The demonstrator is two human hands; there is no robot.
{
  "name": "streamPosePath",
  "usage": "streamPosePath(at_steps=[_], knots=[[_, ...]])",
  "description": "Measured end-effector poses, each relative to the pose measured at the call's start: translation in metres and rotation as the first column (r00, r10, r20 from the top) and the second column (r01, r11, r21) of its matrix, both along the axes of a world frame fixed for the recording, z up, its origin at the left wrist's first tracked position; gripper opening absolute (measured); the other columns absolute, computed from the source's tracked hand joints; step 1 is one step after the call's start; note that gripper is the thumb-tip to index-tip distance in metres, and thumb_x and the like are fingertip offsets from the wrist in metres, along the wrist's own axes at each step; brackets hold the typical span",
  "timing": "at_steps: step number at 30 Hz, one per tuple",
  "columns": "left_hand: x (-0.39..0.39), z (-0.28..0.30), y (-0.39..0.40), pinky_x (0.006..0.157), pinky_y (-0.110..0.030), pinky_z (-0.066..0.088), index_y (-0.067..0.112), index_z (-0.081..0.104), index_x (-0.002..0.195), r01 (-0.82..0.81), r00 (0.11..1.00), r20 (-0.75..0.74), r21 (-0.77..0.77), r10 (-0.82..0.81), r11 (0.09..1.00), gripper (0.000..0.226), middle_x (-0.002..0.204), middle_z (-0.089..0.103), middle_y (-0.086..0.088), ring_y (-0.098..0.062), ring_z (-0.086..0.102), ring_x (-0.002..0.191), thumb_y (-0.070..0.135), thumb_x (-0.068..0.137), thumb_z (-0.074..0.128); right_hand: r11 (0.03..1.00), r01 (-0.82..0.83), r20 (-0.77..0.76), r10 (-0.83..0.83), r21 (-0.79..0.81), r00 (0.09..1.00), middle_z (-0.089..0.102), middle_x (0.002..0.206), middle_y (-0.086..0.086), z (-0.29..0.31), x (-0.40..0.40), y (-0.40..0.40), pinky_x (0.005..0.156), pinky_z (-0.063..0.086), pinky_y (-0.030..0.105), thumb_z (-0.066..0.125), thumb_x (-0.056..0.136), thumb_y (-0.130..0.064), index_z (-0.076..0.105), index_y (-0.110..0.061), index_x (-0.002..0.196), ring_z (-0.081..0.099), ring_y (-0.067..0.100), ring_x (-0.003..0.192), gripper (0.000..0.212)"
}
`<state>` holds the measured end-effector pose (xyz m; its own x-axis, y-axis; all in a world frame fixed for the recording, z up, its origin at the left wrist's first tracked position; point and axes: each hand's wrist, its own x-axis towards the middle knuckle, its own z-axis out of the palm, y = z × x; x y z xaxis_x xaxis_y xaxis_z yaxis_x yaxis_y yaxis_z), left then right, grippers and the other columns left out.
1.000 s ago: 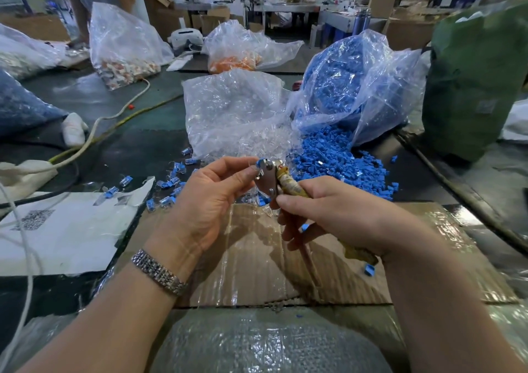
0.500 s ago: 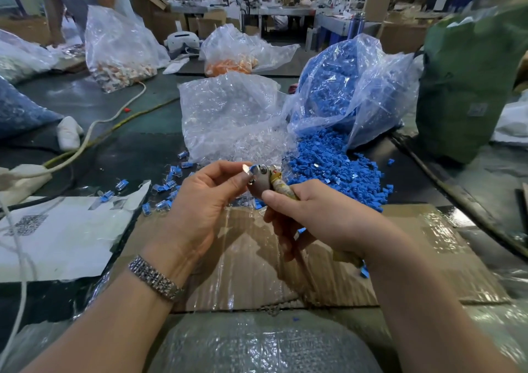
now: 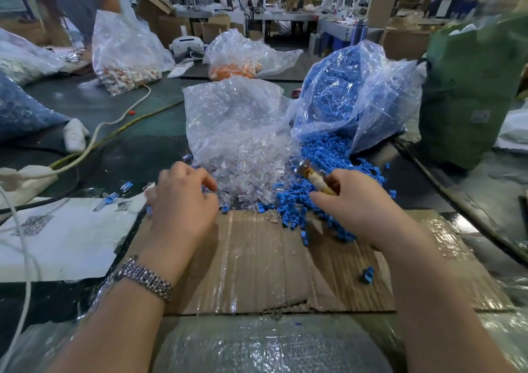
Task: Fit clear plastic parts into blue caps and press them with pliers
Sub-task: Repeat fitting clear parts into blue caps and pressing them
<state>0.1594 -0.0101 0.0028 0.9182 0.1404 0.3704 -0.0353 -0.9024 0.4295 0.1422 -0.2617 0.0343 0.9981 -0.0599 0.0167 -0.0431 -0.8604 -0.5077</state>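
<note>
The left hand (image 3: 183,201) has its fingers curled down at the near left edge of the heap of clear plastic parts (image 3: 251,169), fingertips touching or almost touching the loose pieces; whether it already pinches one is hidden under the knuckles. The right hand (image 3: 351,201) grips the pliers (image 3: 314,177) by the tape-wrapped handle, the metal head pointing up and away over the blue caps (image 3: 323,189), its jaws blurred.

Taking the clear heap as the landmark: it spills from the clear bag (image 3: 234,115) behind it, and the blue caps lie touching its right side, poured from the blue-filled bag (image 3: 351,92) behind them. The cardboard sheet (image 3: 257,258) lies just nearer the person than the heap, with a few stray caps on it. Some finished pieces (image 3: 114,194) lie to the heap's left on the table (image 3: 137,155).

The next move likely turns on this: the clear parts lie directly ahead of the left hand, the nearer one, while the caps lie under the right hand, which is occupied. So the left hand probably must pick both pieces.
</note>
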Motion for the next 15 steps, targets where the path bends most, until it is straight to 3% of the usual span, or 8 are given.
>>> streamPosePath(at_steps=[3, 5, 7, 9, 15], knots=[[-0.005, -0.005, -0.016, 0.090, -0.027, 0.040, 0.026, 0.071, 0.101, 0.332, 0.943, 0.011, -0.097, -0.332, 0.938, 0.022, 0.098, 0.049, 0.012, -0.010, 0.049, 0.101, 0.009, 0.090, 0.061, 0.986, 0.063, -0.016, -0.066, -0.155, 0.998, 0.053, 0.090, 0.009, -0.007, 0.004, 0.002, 0.052, 0.028, 0.034, 0.064, 0.090, -0.040, 0.048, -0.016, 0.081, 0.051, 0.026, 0.073, 0.031], [-0.007, -0.009, -0.026, 0.092, -0.024, 0.042, 0.028, 0.069, 0.115, 0.448, 0.893, -0.030, -0.050, -0.450, 0.893, 0.024, 0.105, 0.053, 0.012, -0.006, 0.051, 0.102, 0.017, 0.095, 0.061, 0.974, 0.087, -0.042, -0.097, -0.209, 0.994, 0.050, 0.100, 0.008, -0.010, 0.006, 0.005, 0.057, 0.032, 0.033, 0.064, 0.092, -0.045, 0.048, -0.017, 0.088, 0.051, 0.026, 0.081, 0.032], [-0.007, -0.013, -0.031, 0.099, -0.023, 0.041, 0.031, 0.064, 0.124, 0.475, 0.879, -0.069, 0.034, -0.472, 0.880, 0.027, 0.114, 0.056, 0.013, -0.003, 0.049, 0.106, 0.027, 0.098, 0.059, 0.959, 0.086, -0.076, -0.110, -0.269, 0.991, 0.048, 0.111, 0.009, -0.013, 0.007, 0.008, 0.074, 0.044, 0.038, 0.063, 0.093, -0.048, 0.049, -0.016, 0.101, 0.052, 0.028, 0.094, 0.036], [-0.006, -0.015, -0.032, 0.103, -0.026, 0.042, 0.031, 0.063, 0.123, 0.471, 0.882, -0.073, 0.076, -0.466, 0.879, 0.025, 0.117, 0.056, 0.014, -0.003, 0.050, 0.107, 0.029, 0.098, 0.060, 0.945, 0.070, -0.095, -0.105, -0.319, 0.990, 0.048, 0.119, 0.012, -0.017, 0.008, 0.009, 0.091, 0.048, 0.046, 0.063, 0.092, -0.050, 0.052, -0.014, 0.111, 0.051, 0.032, 0.108, 0.042], [-0.006, -0.015, -0.033, 0.085, -0.018, 0.044, 0.024, 0.068, 0.097, 0.471, 0.882, -0.050, 0.049, -0.469, 0.881, 0.004, 0.098, 0.055, 0.014, -0.002, 0.054, 0.090, 0.022, 0.095, 0.066, 0.938, 0.061, -0.134, -0.112, -0.340, 0.985, 0.049, 0.129, 0.016, -0.015, 0.006, 0.012, 0.101, 0.045, 0.048, 0.063, 0.090, -0.059, 0.055, -0.012, 0.122, 0.043, 0.036, 0.124, 0.058]])
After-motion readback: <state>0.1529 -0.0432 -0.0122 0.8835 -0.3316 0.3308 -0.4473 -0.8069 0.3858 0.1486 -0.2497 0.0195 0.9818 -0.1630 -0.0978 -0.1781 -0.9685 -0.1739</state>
